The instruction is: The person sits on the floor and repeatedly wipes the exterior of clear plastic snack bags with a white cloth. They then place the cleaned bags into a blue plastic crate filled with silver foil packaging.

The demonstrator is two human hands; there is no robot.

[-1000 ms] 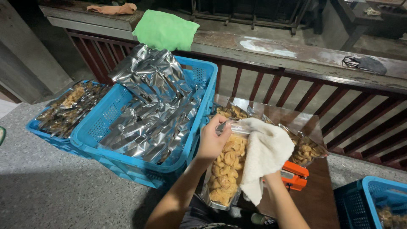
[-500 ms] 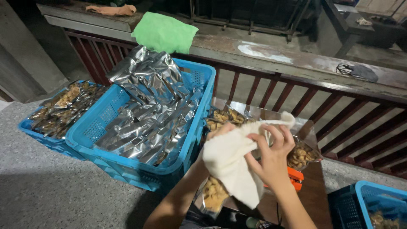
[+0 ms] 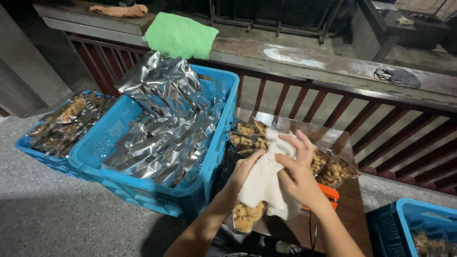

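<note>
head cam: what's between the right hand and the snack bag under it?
A white cloth. In the head view, the right hand and left hand press it onto the clear snack bag, whose lower end shows beneath the cloth.

Both forearms reached forward, bare. The left hand (image 3: 245,169) curled, fingers bent inward, just beside the right hand (image 3: 297,173), whose fingers (image 3: 301,145) arched over and gripped downward.
</note>
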